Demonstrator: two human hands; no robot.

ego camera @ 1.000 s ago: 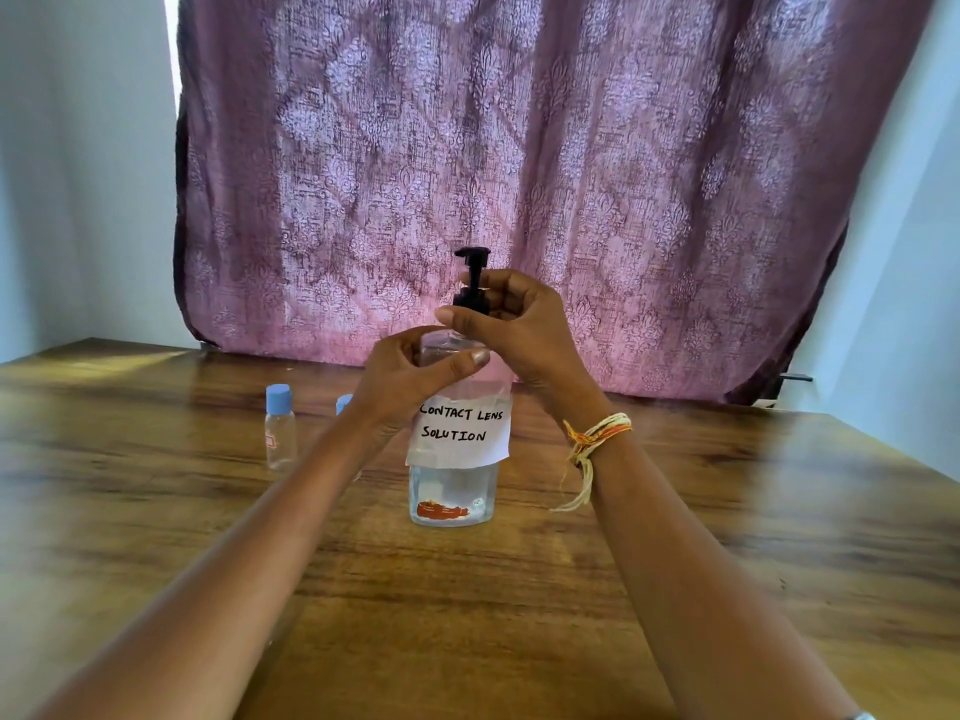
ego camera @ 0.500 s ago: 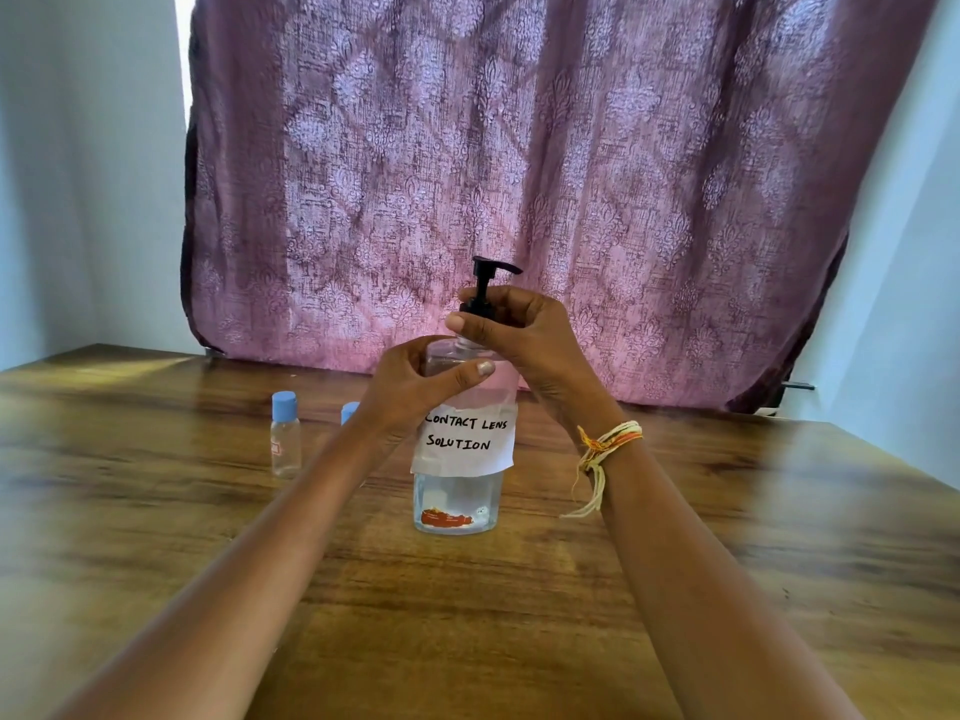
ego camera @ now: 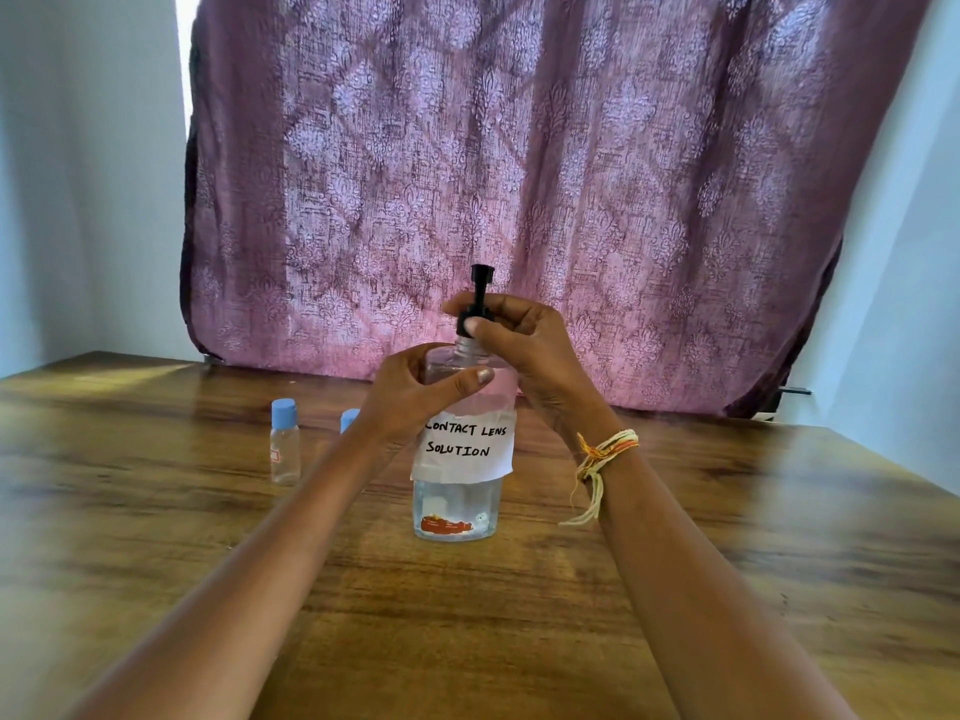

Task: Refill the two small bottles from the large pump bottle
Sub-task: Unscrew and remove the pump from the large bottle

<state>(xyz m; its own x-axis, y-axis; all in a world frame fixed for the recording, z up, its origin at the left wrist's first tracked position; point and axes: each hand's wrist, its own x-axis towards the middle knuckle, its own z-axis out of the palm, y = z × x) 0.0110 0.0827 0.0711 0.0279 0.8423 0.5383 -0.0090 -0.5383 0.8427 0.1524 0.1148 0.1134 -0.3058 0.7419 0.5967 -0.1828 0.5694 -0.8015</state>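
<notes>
We hold the large pump bottle (ego camera: 457, 459) upright mid-bench: our left hand (ego camera: 415, 392) wraps its shoulder to steady it, while our right hand (ego camera: 519, 340) pinches the black pump collar (ego camera: 470, 317), likely to unscrew it. Both small bottles (ego camera: 284, 441) stand capped toward the bench's far-left edge, waiting.

soft backlight through the curtain (ego camera: 519, 174), slight blur, wide-angle edges
</notes>
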